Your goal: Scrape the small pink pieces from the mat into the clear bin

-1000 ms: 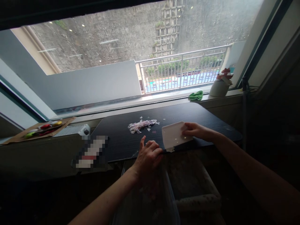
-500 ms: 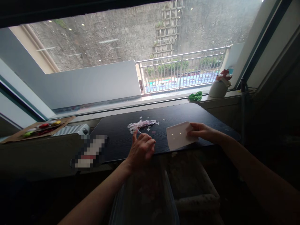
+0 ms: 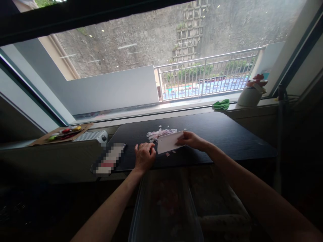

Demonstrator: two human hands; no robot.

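Observation:
A pile of pale pink chopped bits [image 3: 161, 133] lies on a dark board-like tabletop [image 3: 227, 134]. My right hand [image 3: 192, 139] grips a white flat scraper [image 3: 168, 142], tilted on edge just in front of the pile. My left hand [image 3: 144, 156] rests loosely curled on the tabletop left of the scraper, holding nothing that I can see. A few loose bits [image 3: 169, 153] lie under the scraper. Below the table's front edge stands a clear plastic container [image 3: 166, 208].
A white pot [image 3: 249, 95] and a green cloth [image 3: 221, 104] sit on the window sill at the right. A cardboard tray with coloured items [image 3: 63, 133] and a white device [image 3: 94, 136] lie at the left. A blurred flat object [image 3: 108, 161] lies at the table's left corner.
My right hand has moved the scraper left and up to the pile and tilted it on edge. My left hand has shifted left on the tabletop. The view has shifted.

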